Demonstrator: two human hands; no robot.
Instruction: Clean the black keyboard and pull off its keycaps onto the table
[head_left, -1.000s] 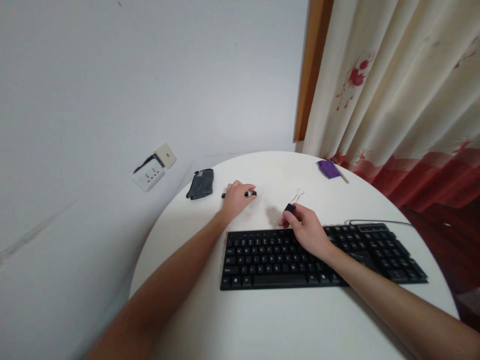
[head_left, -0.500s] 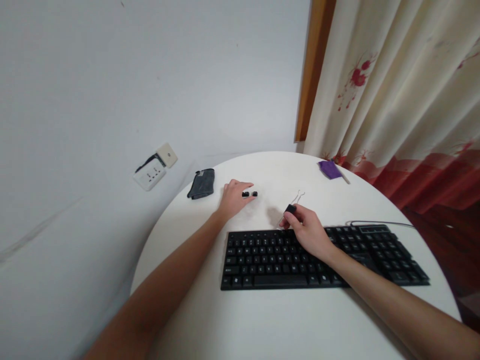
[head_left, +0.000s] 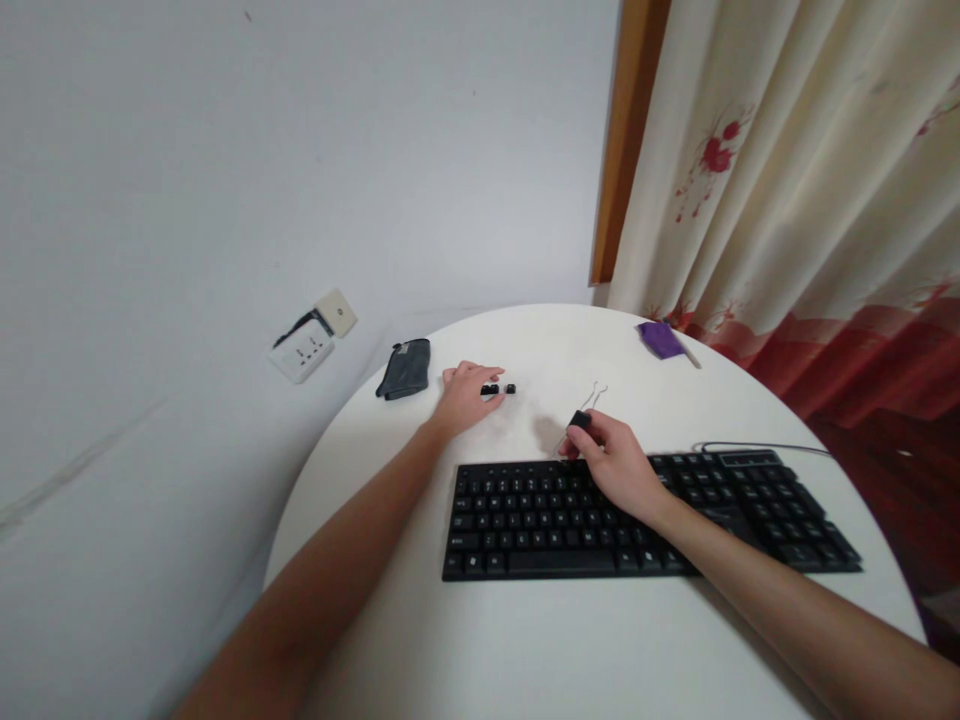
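Most of the view is taken up by a pale wall (head_left: 420, 180), marked by a long grey smudge at the left. At the right, a cream curtain (head_left: 795, 200) is hung, patterned with red flowers and bordered in red below; a strip of wall beside it is covered by a brown wooden frame (head_left: 628, 150). A round white table (head_left: 540, 650) is set against the wall. On it a black keyboard (head_left: 559, 530) is laid lengthwise, its cable (head_left: 761, 443) curved behind the right end.

The right hand (head_left: 615, 455) is held over the keyboard's back edge, thumb and fingers closed in a pinch, the forearm crossed above the keys. The left hand (head_left: 469, 393) is lowered near the table behind the keyboard's left part, its thumb and forefinger parted.

A dark pouch (head_left: 406, 370) is placed farther left, near a white socket (head_left: 302, 350) mounted on the wall. A purple item (head_left: 659, 339) is left at the far right rim. A black tool (head_left: 580, 420) with thin wire loops is pinched by the right hand. Small black pieces (head_left: 511, 389) are lined up at the left hand's opening; whether any is touched cannot be told.
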